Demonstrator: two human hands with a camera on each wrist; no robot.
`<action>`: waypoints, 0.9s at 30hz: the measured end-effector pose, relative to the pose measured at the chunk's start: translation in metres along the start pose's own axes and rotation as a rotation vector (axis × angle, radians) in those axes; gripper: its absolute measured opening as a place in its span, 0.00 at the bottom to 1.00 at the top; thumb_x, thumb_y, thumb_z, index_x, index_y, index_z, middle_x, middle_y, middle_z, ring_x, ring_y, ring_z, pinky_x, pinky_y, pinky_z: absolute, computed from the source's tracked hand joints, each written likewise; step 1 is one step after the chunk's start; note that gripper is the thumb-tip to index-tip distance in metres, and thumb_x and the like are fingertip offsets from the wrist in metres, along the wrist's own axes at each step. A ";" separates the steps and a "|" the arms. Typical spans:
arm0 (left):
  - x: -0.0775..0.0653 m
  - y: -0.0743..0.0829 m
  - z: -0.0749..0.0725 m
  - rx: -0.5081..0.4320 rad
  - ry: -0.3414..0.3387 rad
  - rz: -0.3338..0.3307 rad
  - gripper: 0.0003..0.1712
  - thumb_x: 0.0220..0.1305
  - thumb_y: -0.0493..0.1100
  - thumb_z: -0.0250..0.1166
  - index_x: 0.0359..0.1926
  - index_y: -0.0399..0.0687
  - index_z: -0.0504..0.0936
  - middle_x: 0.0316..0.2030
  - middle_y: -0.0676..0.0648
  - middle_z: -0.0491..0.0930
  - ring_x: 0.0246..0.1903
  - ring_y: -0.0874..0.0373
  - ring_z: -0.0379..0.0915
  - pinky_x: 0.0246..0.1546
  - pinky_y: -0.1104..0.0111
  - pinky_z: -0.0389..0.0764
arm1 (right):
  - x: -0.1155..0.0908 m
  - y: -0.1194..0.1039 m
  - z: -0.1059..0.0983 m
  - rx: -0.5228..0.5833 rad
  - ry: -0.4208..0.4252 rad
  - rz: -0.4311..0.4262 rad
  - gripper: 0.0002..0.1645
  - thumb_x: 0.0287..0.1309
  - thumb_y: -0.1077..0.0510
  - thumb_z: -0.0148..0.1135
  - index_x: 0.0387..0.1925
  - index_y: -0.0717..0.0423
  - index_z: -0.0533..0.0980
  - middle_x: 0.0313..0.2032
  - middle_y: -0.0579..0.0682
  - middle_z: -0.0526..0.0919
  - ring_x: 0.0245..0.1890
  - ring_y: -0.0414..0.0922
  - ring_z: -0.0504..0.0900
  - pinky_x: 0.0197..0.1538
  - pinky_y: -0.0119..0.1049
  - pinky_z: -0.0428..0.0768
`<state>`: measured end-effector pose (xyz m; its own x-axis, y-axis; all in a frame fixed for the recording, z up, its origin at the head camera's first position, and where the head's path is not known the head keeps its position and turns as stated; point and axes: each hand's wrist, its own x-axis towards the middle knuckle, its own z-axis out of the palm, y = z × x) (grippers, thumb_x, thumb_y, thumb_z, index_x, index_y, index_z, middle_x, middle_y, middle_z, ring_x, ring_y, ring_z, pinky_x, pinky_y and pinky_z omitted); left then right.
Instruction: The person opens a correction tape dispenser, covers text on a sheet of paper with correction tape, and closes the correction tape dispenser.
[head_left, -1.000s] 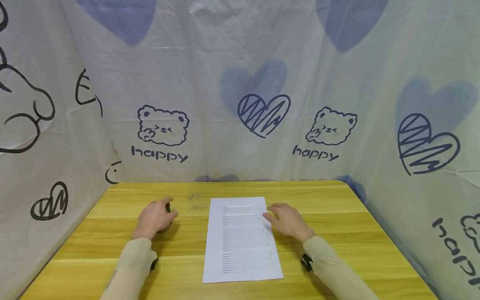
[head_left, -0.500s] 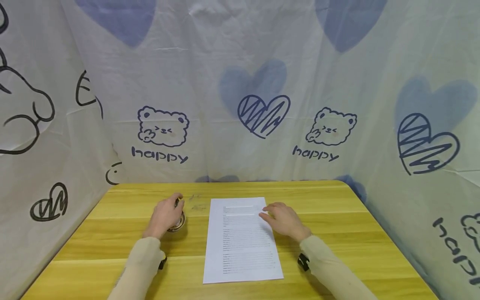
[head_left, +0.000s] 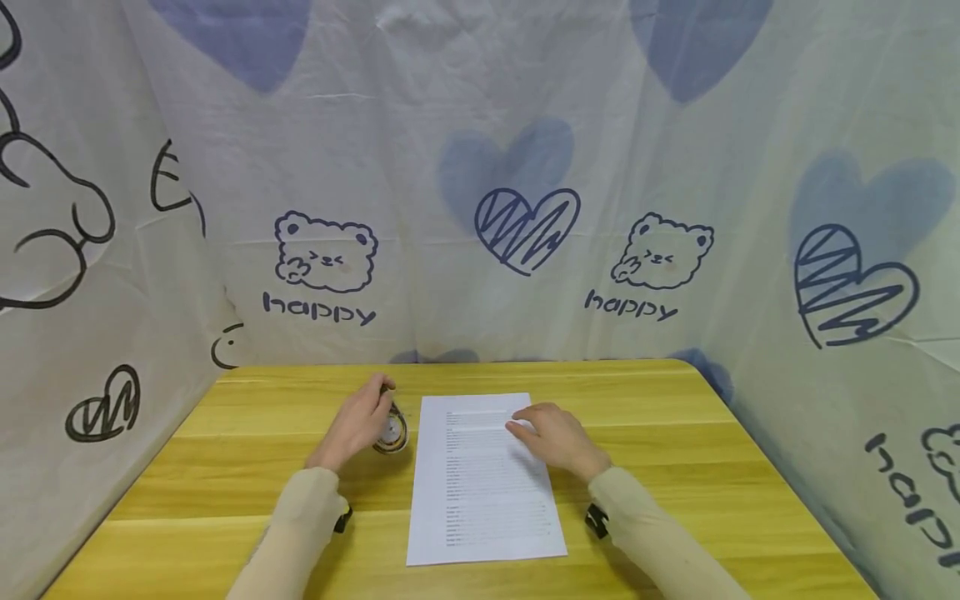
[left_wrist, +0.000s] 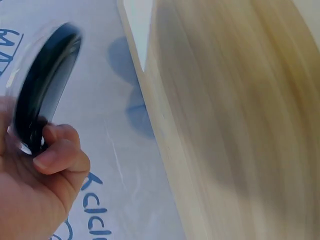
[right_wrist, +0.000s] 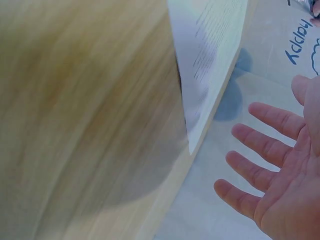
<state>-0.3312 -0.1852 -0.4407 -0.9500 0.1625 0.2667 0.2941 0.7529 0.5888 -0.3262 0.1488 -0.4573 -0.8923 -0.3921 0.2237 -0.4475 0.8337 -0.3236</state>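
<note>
My left hand (head_left: 358,423) grips a round glassy disc (head_left: 392,432) with a dark rim and ring-like markings on its face. In the left wrist view the disc (left_wrist: 50,82) stands tilted, seen nearly edge-on, its lower end between the thumb and curled fingers. Its exact kind cannot be told. A printed white sheet of paper (head_left: 480,500) lies just right of the disc. Over the sheet's upper right edge hovers my right hand (head_left: 558,437), holding nothing; its fingers are spread and fairly straight in the right wrist view.
Under everything is a yellow wood-grain table (head_left: 697,483). White curtains (head_left: 450,325) with hearts, bear drawings and "happy" lettering hang at its back and sides. Small black devices sit at both wrists, the left wrist device (head_left: 342,517) and the right wrist device (head_left: 597,521).
My left hand has carried the disc rightward toward the paper, and more of its face has come into view. My right hand has drifted slightly left over the sheet. The paper stays put.
</note>
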 end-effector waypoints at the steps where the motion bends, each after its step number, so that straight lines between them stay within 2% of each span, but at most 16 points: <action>1: 0.000 0.002 0.001 -0.017 -0.006 0.012 0.15 0.77 0.45 0.43 0.56 0.48 0.71 0.52 0.41 0.79 0.43 0.50 0.76 0.43 0.56 0.78 | 0.001 -0.001 0.000 0.005 -0.005 -0.004 0.25 0.70 0.42 0.51 0.52 0.53 0.82 0.51 0.51 0.85 0.56 0.53 0.80 0.62 0.51 0.76; 6: 0.001 0.011 0.008 -0.104 -0.028 0.046 0.14 0.76 0.44 0.48 0.58 0.50 0.70 0.51 0.40 0.80 0.46 0.48 0.77 0.48 0.54 0.78 | 0.003 -0.008 0.000 0.026 -0.026 -0.015 0.26 0.70 0.41 0.51 0.54 0.55 0.81 0.51 0.51 0.85 0.55 0.52 0.82 0.59 0.51 0.78; 12: 0.005 0.019 0.015 -0.197 -0.049 0.010 0.14 0.75 0.48 0.53 0.57 0.53 0.70 0.52 0.38 0.79 0.46 0.47 0.76 0.47 0.55 0.77 | 0.009 -0.017 0.003 -0.028 -0.056 -0.028 0.27 0.69 0.39 0.53 0.54 0.53 0.81 0.48 0.51 0.87 0.49 0.50 0.85 0.52 0.48 0.82; 16: 0.007 0.026 0.021 -0.247 -0.050 0.007 0.12 0.73 0.47 0.57 0.53 0.51 0.72 0.46 0.42 0.79 0.39 0.51 0.74 0.40 0.61 0.78 | 0.012 -0.021 0.006 -0.031 -0.057 -0.066 0.26 0.69 0.40 0.54 0.54 0.54 0.81 0.45 0.50 0.87 0.44 0.48 0.86 0.47 0.46 0.83; 21: 0.008 0.034 0.026 -0.392 -0.086 -0.019 0.11 0.71 0.42 0.59 0.51 0.46 0.74 0.40 0.41 0.78 0.27 0.55 0.74 0.28 0.63 0.81 | 0.015 -0.029 0.005 -0.006 -0.064 -0.089 0.26 0.69 0.42 0.55 0.55 0.55 0.79 0.47 0.52 0.87 0.45 0.48 0.85 0.47 0.45 0.84; 27: 0.008 0.041 0.032 -0.529 -0.180 -0.043 0.13 0.72 0.42 0.58 0.54 0.46 0.72 0.40 0.40 0.80 0.28 0.48 0.80 0.21 0.63 0.78 | 0.017 -0.037 0.003 0.088 -0.073 -0.090 0.26 0.70 0.42 0.54 0.59 0.53 0.77 0.48 0.52 0.86 0.45 0.47 0.85 0.46 0.43 0.84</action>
<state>-0.3304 -0.1326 -0.4388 -0.9518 0.2794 0.1267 0.2229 0.3461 0.9113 -0.3247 0.1101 -0.4438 -0.8488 -0.4937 0.1895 -0.5267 0.7577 -0.3852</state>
